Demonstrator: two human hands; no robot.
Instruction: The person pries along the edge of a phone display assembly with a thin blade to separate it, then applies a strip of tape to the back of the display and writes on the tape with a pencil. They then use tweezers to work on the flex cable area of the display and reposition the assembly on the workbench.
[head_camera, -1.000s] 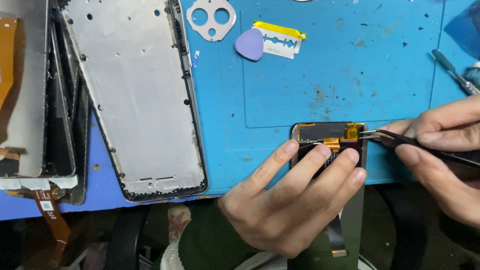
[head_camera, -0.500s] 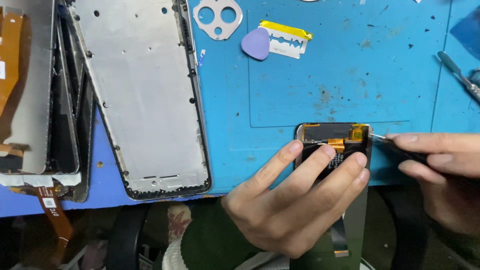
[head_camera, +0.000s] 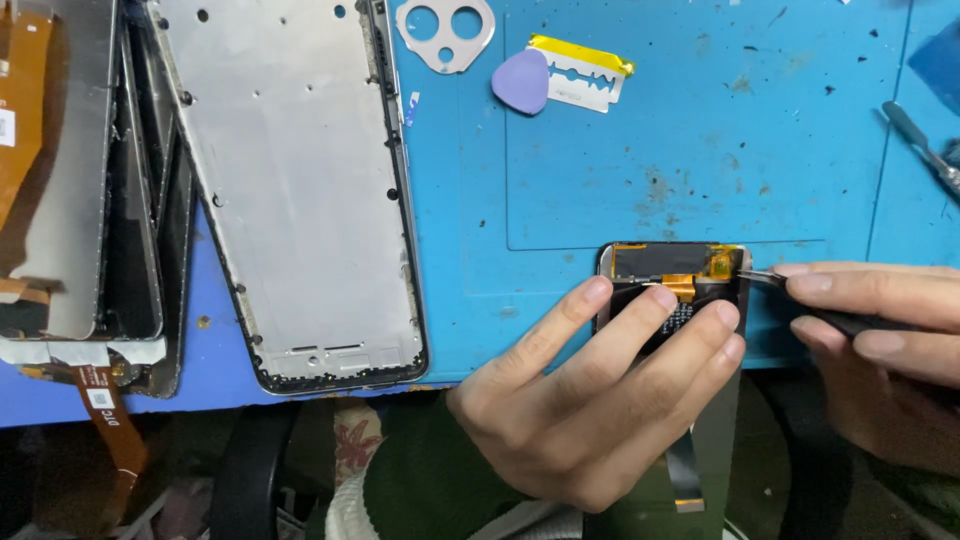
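Right hand (head_camera: 880, 350) shifted, pinching tweezers (head_camera: 765, 277); left hand (head_camera: 600, 400) flat on screen (head_camera: 660, 262) beside frame (head_camera: 290, 190).

A single head-worn camera looks steeply down and forward, close over the near edge of a blue mat (head_camera: 640, 130). The left hand (head_camera: 590, 400) fills the lower centre; the right hand (head_camera: 880, 350) is cut by the right border.

Left hand (head_camera: 590, 400) flat, fingers spread, pressing down; right hand (head_camera: 880, 350) pinched shut, apparently gripping thin tool.
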